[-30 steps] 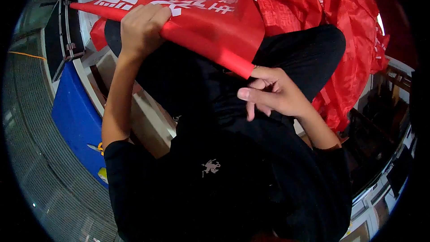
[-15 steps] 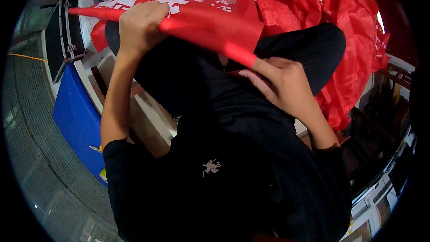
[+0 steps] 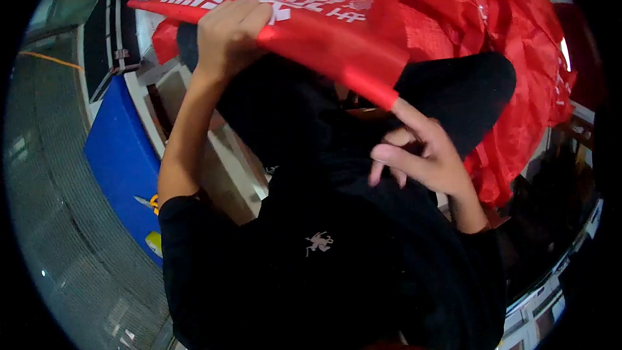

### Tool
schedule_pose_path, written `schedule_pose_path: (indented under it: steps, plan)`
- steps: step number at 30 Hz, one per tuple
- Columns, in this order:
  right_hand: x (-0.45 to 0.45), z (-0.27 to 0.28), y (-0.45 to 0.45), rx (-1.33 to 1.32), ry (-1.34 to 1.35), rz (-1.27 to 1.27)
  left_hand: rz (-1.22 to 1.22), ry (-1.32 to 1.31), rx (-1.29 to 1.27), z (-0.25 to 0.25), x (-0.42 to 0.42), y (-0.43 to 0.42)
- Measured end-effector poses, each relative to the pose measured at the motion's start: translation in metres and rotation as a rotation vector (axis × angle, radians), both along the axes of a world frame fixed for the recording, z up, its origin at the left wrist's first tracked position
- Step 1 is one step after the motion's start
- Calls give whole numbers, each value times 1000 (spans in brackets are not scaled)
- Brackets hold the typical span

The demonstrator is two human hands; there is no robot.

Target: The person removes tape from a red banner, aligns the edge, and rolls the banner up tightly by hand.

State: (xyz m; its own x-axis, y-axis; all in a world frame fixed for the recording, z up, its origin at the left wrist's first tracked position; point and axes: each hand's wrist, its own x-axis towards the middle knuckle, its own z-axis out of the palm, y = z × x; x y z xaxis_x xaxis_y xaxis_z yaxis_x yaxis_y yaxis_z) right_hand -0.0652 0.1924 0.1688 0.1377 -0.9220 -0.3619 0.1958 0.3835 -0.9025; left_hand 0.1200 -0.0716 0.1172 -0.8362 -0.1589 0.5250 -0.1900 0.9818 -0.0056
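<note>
A red banner [image 3: 330, 45] with white printed characters lies over my lap, its near edge forming a narrow rolled or hemmed strip. My left hand [image 3: 230, 35] is closed around that strip towards its left part. At the strip's right end is my right hand [image 3: 424, 152], its index finger stretched out against or into the end; how far in the fingertip goes is hidden. The other fingers are loosely bent and apart, holding nothing.
More crumpled red fabric [image 3: 479, 19] is heaped beyond my right knee [image 3: 483, 84]. On the left, a blue board [image 3: 123, 155] bears orange-handled scissors [image 3: 148, 202] and a yellow-green object [image 3: 154, 244]. A black case [image 3: 123, 32] stands at the upper left.
My right hand's thumb and lower fingers have spread away from the strip's end, with the index finger still there. The left hand keeps its grip. The whole view has shifted slightly.
</note>
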Motion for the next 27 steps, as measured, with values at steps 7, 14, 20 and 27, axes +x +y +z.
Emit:
schedule_pose_path:
  steps: [7, 14, 20, 27]
  plan:
    - [-15, -29, 0, -239, 458, 32, -51, 0, 7, -2, -10, 2]
    - [16, -44, 25, 75, -1431, -296, -69, 2, 1, -6, -5, 1]
    - [6, -21, 6, 2, -44, -127, -67, 7, 10, -3, -8, -1]
    - [-13, -33, -2, -138, 233, -33, -62, -44, -15, -3, -15, 1]
